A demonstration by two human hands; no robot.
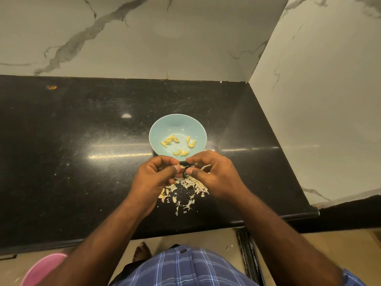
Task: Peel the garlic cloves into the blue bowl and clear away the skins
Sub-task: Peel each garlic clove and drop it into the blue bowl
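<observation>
Your hands meet just in front of the blue bowl (177, 129), over the near half of the black table (82, 141); your left hand (157, 174) has its fingers curled and its thumb pressed against a small garlic clove (181, 166), and your right hand (214, 174) pinches the same clove from the other side between thumb and forefinger, so both hands are clamped on it, fingertips nearly touching; a thin strip of skin shows between the two thumbs, though how far the clove is peeled is too small to tell. The bowl stands upright on the table just beyond your knuckles; its near rim is partly hidden behind your fingers; inside it lie peeled cloves (178, 144), pale yellow, scattered in three loose groups across the bottom. Below your hands a heap of papery skins (185, 193) lies on the table, spread between your wrists and trailing toward the table's near edge; a few white flecks lie farther out on the dark surface. Marble-patterned walls (144, 38) rise behind the table and on its right; low in the view you see a blue checked garment (185, 269), and a pink basin (41, 269) shows on the floor at the lower left.
</observation>
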